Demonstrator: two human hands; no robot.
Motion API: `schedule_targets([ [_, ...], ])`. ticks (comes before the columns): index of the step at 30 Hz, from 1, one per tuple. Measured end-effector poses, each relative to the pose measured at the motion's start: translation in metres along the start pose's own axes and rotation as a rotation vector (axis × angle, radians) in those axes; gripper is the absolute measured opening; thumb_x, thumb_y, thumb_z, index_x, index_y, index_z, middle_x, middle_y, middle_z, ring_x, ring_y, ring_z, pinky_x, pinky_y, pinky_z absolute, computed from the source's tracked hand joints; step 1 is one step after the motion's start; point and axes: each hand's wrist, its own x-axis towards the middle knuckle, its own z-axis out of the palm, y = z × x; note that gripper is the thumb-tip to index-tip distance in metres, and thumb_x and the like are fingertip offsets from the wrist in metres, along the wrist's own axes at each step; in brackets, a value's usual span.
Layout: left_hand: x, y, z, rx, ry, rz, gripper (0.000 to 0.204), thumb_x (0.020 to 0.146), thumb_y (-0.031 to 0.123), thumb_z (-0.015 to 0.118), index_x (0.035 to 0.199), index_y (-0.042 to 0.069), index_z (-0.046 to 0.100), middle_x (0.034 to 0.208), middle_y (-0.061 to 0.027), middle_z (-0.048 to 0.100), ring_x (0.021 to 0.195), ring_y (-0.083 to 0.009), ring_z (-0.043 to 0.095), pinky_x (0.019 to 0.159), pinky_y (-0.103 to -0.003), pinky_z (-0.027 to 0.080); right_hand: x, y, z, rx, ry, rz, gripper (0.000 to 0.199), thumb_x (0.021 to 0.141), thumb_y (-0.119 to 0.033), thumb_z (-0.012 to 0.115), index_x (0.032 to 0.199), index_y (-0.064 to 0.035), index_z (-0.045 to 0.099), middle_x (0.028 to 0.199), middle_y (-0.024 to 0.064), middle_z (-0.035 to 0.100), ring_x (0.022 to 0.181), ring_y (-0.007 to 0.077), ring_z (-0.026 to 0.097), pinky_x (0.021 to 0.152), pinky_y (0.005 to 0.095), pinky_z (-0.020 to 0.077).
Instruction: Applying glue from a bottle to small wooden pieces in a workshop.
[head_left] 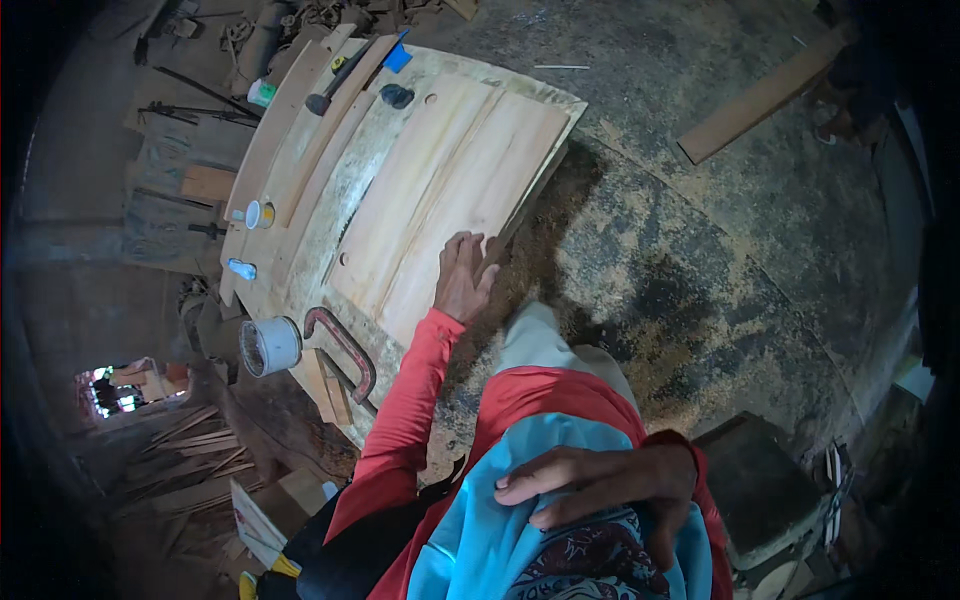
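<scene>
A pale wooden panel (450,170) made of joined boards lies flat on the workbench (370,170), with a round dark mark near two of its corners. My left hand (464,280) rests on the panel's near right edge, its fingers stretched out over the wood. Close to my body, my right hand (610,490) is held in front of my blue and red shirt, fingers extended and apart, with nothing visible in it. Left of my left forearm, a red-brown C-clamp (345,350) lies on the bench beside a wood offcut (325,385).
A white bucket (270,346), a small white cup (259,214), a hammer (335,85) and long wooden strips (325,145) occupy the bench's left side. A plank (765,95) lies at the far right. Sawdust covers the floor (680,300); a dark stool-like object (760,490) stands nearby.
</scene>
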Motion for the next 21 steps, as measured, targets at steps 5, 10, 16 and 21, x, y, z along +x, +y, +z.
schedule_targets([
  [5,0.114,-0.041,0.005,0.266,-0.04,0.095,0.062,0.088,0.028,0.073,0.138,-0.002,0.05,0.133,-0.0247,0.054,0.128,-0.0437,0.05,0.109,-0.049,0.042,-0.041,-0.036,-0.047,-0.014,0.116,-0.11,0.1,0.091,-0.075,0.053,0.16,-0.0049,0.035,0.166,0.0328,0.017,0.152,0.0509,0.02,0.118,0.0642,0.0208],
  [10,0.216,-0.091,0.011,0.425,-0.157,-0.061,0.079,0.079,0.037,0.08,0.139,-0.004,0.049,0.131,-0.0255,0.058,0.125,-0.0425,0.053,0.106,-0.049,0.046,-0.07,-0.064,-0.118,0.023,0.218,-0.144,0.095,0.091,-0.072,0.059,0.152,-0.0009,0.047,0.16,0.0373,0.026,0.148,0.056,0.027,0.115,0.0675,0.0257],
  [16,0.275,-0.11,0.026,0.803,-0.509,-0.259,0.092,0.07,0.05,0.087,0.141,0.004,0.051,0.136,-0.0225,0.058,0.13,-0.043,0.051,0.106,-0.05,0.048,-0.101,-0.092,-0.21,0.094,0.263,-0.158,0.088,0.097,-0.068,0.052,0.155,-0.003,0.043,0.165,0.0341,0.016,0.15,0.054,0.025,0.117,0.0654,0.0245],
  [21,0.279,-0.112,0.023,0.673,-0.669,-0.409,0.099,0.073,0.055,0.086,0.148,0.005,0.045,0.145,-0.0226,0.05,0.136,-0.0421,0.047,0.11,-0.051,0.045,-0.144,-0.092,-0.261,0.449,0.474,-0.211,0.092,0.097,-0.058,0.062,0.166,-0.0134,0.019,0.166,0.0346,0.009,0.15,0.0554,0.023,0.116,0.0645,0.0278],
])
